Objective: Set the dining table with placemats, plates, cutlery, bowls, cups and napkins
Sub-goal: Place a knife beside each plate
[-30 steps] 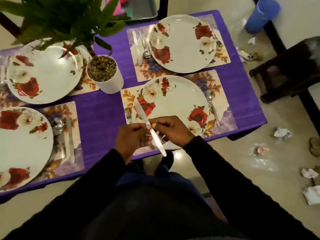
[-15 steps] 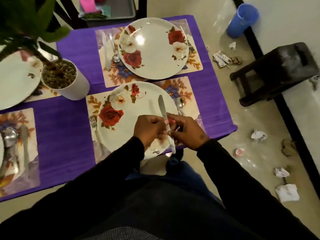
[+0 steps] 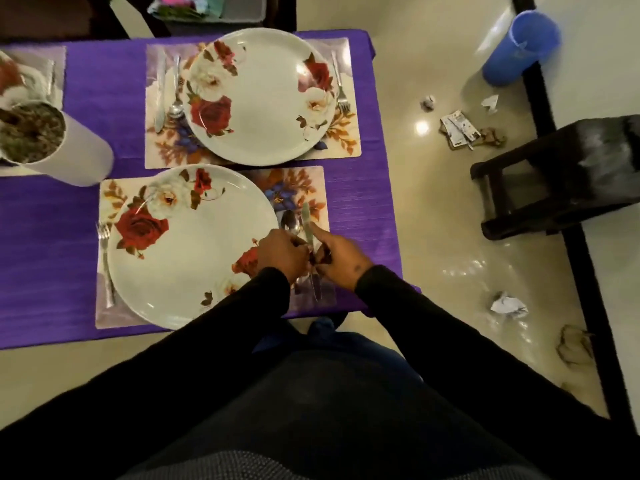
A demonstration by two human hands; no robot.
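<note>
We see the slim silver table knife (image 3: 307, 226) pinched between the left hand (image 3: 282, 255) and right hand (image 3: 337, 256), blade pointing away (beside the steel spoon (image 3: 290, 221)), over the floral placemat (image 3: 304, 188) right of the rose-patterned white plate (image 3: 187, 244).

The tablecloth (image 3: 69, 237) is purple. The near plate (image 3: 187, 244) and the far plate (image 3: 263, 95) are white and painted with red and white roses. The near placemat (image 3: 294, 188) and the far placemat (image 3: 166, 150) are printed with orange leaves and blue flowers. The knife (image 3: 306, 223), spoon (image 3: 290, 221) and fork (image 3: 105, 258) are silver. Black sleeves (image 3: 415, 323) are worn. The bin (image 3: 519, 50) is blue, the pot (image 3: 83, 157) white.
</note>
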